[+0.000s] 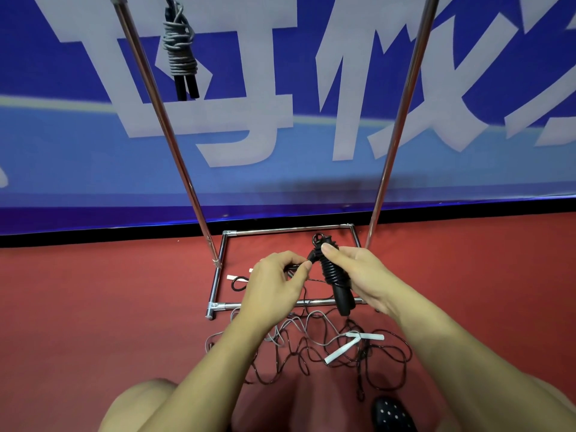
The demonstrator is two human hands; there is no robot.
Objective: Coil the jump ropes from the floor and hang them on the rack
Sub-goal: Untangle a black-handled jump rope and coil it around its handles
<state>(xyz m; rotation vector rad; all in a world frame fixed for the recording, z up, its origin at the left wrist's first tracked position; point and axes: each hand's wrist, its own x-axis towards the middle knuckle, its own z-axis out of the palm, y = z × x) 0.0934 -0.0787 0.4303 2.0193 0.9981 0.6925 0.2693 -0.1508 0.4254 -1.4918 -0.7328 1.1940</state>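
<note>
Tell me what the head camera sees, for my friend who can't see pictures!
Two hands wind a black jump rope around its handles: the right hand holds the bundle and the left hand pinches the cord. Below them, loose ropes lie tangled on the red floor. One coiled grey rope already hangs on the metal rack.

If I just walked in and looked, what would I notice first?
Probably the two hands in the middle: the right hand grips a black jump rope wound around its handles, while the left hand pinches its cord. Behind stands a shiny metal rack with a grey coiled jump rope hanging top left. Tangled ropes with white handles lie on the red floor.
</note>
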